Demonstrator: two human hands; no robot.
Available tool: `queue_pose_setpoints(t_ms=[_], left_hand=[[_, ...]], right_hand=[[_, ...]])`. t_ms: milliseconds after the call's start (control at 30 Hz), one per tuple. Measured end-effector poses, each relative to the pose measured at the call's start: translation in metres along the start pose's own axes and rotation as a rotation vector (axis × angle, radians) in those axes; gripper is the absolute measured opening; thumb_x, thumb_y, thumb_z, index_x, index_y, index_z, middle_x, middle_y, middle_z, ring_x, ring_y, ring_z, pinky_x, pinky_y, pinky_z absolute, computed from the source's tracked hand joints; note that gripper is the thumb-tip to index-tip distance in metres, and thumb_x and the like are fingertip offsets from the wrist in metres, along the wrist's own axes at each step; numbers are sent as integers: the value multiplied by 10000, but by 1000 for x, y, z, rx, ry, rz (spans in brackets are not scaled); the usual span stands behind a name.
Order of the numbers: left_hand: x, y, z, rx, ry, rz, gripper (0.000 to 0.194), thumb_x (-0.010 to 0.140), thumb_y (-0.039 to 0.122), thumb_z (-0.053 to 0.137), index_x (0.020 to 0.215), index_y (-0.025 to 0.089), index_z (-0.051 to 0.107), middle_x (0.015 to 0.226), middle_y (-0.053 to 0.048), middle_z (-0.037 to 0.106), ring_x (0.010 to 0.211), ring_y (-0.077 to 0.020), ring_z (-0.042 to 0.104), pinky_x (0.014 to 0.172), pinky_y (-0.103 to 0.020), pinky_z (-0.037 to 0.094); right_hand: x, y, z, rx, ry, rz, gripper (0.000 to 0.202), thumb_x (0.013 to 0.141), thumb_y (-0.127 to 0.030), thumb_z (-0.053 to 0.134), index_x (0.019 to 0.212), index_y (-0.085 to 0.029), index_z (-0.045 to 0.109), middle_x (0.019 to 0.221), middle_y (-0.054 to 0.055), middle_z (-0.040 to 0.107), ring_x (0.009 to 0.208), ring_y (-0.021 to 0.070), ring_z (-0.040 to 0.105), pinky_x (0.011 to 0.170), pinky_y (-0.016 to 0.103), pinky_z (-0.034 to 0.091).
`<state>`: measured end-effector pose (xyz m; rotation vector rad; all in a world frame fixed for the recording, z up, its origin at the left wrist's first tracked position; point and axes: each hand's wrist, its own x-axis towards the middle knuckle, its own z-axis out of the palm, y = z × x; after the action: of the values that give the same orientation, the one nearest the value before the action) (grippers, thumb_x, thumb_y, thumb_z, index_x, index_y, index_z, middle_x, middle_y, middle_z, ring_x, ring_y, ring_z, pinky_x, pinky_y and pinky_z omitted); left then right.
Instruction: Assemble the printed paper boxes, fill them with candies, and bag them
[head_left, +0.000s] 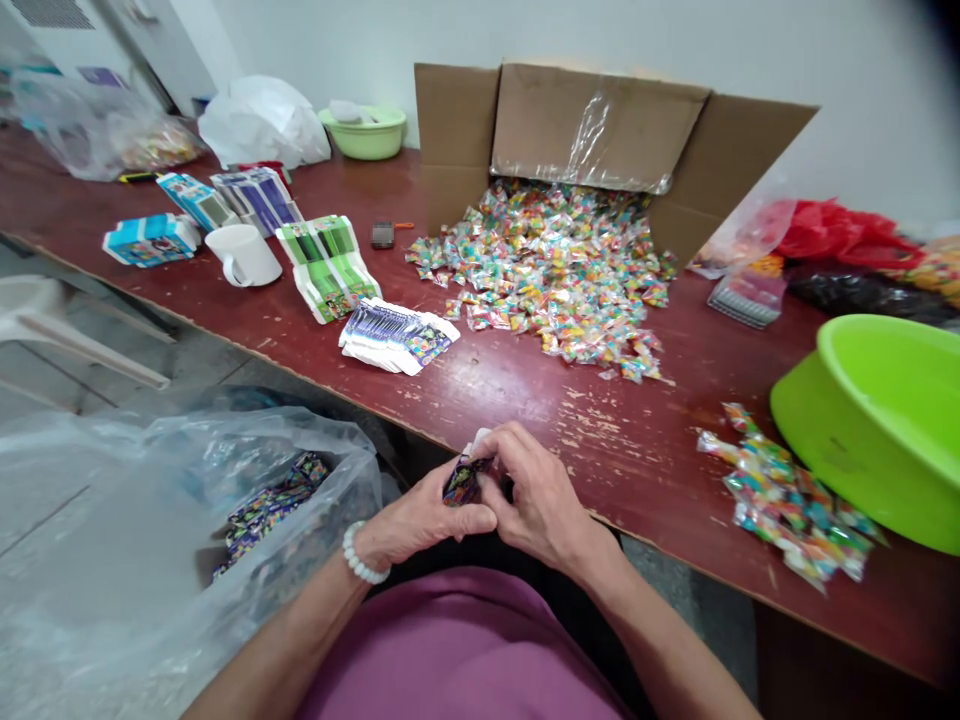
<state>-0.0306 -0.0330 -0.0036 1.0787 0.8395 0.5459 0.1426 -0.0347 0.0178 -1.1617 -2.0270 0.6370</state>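
Note:
Close to my body, at the table's front edge, both hands meet around a small dark printed box [460,482] with a white flap. My left hand [420,515], a pale bead bracelet on its wrist, grips the box from the left. The fingers of my right hand [536,495] are closed at its right side and top; part of the box is hidden behind them. Just beyond lies a fanned stack of flat purple cartons [397,335]. Farther back, a big heap of small wrapped candies [562,270] spills from an open cardboard box [600,125].
Green cartons [328,265], a white mug [244,255] and blue cartons [152,240] stand left on the red table [517,385]. At right are a green basin [870,420] and a smaller candy pile [787,500]. A clear plastic bag [135,560] with dark packs is on my left.

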Motion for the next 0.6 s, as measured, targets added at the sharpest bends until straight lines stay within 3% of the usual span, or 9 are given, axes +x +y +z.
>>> queue_pose_setpoints(t_ms=[167,300,433,500,600], left_hand=[[-1,2,-4,88,-10,-35,528,788,430,717,1228,189,553,815,18,530,648,-92,414,558,-197,363],[-2,1,-13,-12,-173,-89,490,809,511,664,1147,172,555,810,-2,564,611,-95,498,559,-216,378],[3,1,-17,-119,-306,-136,439,755,465,718,1022,156,556,777,-13,582,600,-126,592,557,-231,429],[6,3,-16,-116,-294,-155,462,713,417,765,1028,153,554,711,13,565,555,-114,582,532,-216,432],[9,9,-12,-74,-176,-134,494,667,370,810,1037,150,569,737,27,570,523,-82,555,499,-193,439]], right_hand=[[2,7,-13,125,-155,69,145,826,-77,564,865,-211,527,789,-20,594,668,123,541,615,231,383],[1,12,-19,223,-290,89,157,875,-66,545,916,-215,513,712,-57,606,605,96,532,618,211,375],[2,13,-20,279,-294,106,145,879,-79,564,945,-206,539,771,-48,609,670,97,549,632,204,380],[3,13,-20,311,-318,139,120,865,-103,605,925,-201,571,760,-52,605,669,95,543,616,199,374],[2,13,-23,343,-371,109,110,864,-103,602,895,-201,641,790,-40,625,675,95,543,625,202,389]])
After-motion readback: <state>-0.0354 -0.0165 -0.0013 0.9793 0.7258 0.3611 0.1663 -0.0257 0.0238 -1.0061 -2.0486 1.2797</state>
